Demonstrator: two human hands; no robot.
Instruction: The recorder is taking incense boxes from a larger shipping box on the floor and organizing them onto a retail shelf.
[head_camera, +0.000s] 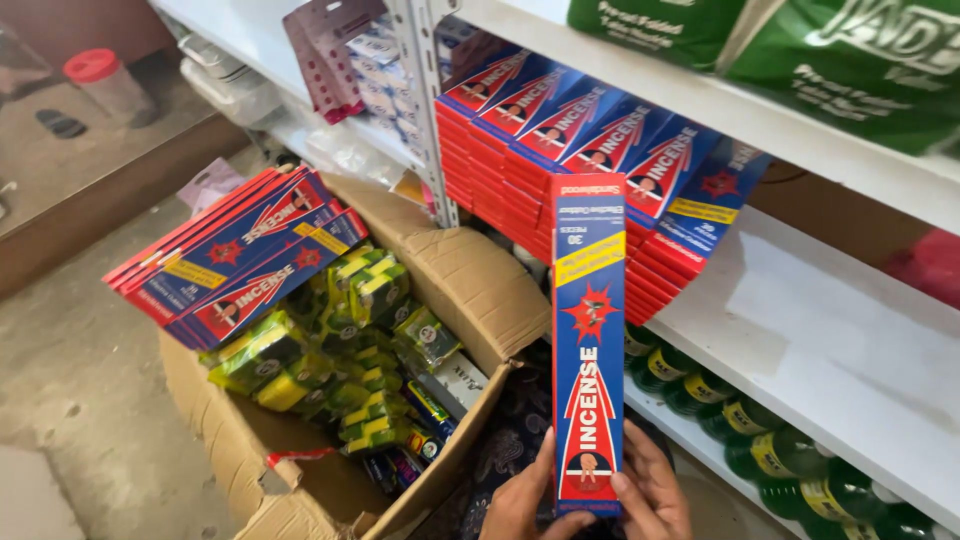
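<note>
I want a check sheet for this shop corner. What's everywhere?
Surface: white shelf, partly bare.
Job's things: long red-and-blue box, upright, held at its bottom end; matching boxes stacked on shelf.
Clutter: cardboard carton open, holding small green-yellow packs; more long boxes lying across it.
Grips: left hand and right hand both grip the box.
Cables: nothing seen.
Surroundings: green bottles below, green packages above, concrete floor.

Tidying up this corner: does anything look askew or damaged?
Yes. The cardboard box has crumpled, torn flaps, and a bundle of red and blue boxes lies tilted across its heaped packets instead of standing in the shelf stack.
</note>
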